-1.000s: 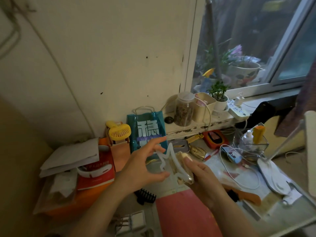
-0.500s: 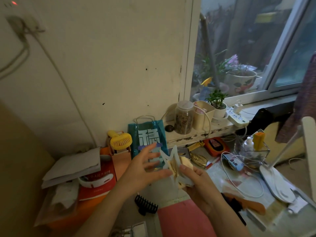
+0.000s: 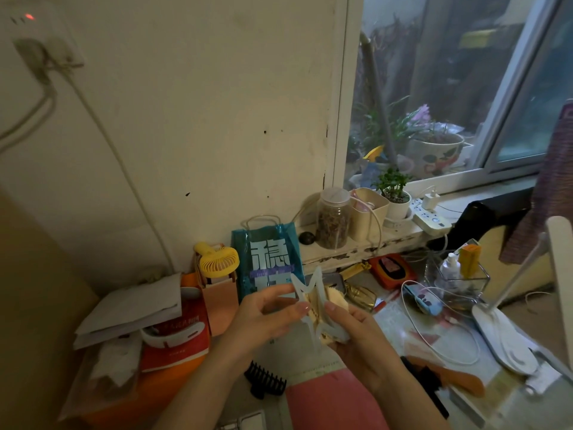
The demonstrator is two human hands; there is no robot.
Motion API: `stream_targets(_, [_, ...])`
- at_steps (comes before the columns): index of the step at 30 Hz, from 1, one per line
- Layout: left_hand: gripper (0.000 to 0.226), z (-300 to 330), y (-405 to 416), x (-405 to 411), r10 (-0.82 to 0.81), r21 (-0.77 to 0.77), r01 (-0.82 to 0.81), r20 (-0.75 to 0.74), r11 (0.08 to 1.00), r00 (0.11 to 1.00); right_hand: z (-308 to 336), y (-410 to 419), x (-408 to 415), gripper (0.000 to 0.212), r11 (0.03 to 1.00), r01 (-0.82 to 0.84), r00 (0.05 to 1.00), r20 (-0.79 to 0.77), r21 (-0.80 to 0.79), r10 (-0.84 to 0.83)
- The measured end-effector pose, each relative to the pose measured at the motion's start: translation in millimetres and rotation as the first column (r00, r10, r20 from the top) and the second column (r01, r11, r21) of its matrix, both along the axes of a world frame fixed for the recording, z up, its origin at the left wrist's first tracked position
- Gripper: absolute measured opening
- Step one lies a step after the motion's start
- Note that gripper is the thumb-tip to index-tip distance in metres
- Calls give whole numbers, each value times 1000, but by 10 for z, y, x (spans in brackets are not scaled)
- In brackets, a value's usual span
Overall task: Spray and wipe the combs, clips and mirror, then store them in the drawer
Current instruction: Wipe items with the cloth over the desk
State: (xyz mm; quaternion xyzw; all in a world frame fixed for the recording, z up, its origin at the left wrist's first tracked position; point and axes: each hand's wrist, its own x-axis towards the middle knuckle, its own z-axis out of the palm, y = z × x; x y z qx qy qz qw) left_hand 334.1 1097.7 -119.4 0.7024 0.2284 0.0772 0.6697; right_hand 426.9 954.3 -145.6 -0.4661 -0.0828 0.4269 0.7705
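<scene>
Star-shaped white clip (image 3: 313,305) is up in the air over the desk, between both hands, a yellowish cloth (image 3: 333,297) bunched against it. Left hand (image 3: 266,311) pinches the clip's left edge, thumb tip and fingers on the frame. Right hand (image 3: 356,330) grips clip plus cloth from below and behind. Neither hand is free.

Progress, my read: mid-wipe on this one clip, early-to-middle of the job. Black claw clip (image 3: 265,380) lies on the desk just below the left wrist. Orange comb (image 3: 449,378) lies right of the right forearm, with a dark item beside it, possibly another comb, can't confirm. Can't tell whether either is wiped yet. No mirror or drawer in view, so nothing visibly stored.

Counts: clips 2 (one star, one black claw). Combs 1 sure, maybe 2. Cloths 1. Small spray-type bottle (image 3: 449,268) 1, standing in the wire rack (image 3: 483,274) at the back right, well apart from the hands. Mirrors 0 visible.
</scene>
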Motion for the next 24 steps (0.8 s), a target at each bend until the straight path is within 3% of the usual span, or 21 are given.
stream_targets(6, [60, -49, 64, 0, 34, -44, -33, 21, 998, 999, 13, -18, 61, 40, 999, 29, 998, 49, -15, -28])
stream_targets(12, [50, -23, 43, -34, 57, 26, -58, 48, 998, 997, 164, -12, 136, 26, 996, 76, 977, 196, 53, -85])
stream_targets(16, [47, -46, 26, -31, 135, 33, -138, 80, 990, 988, 225, 45, 100, 34, 1000, 11, 967, 254, 1, -11])
stream_targets(19, [53, -56, 39, -48, 141, 69, -148, 102, 987, 985, 194, 67, 67, 36, 999, 30, 956, 292, -25, -21])
stream_targets(24, [44, -56, 14, -81, 150, 91, -165, 152, 982, 977, 188, 68, -1, 36, 997, 72, 925, 374, -12, -62])
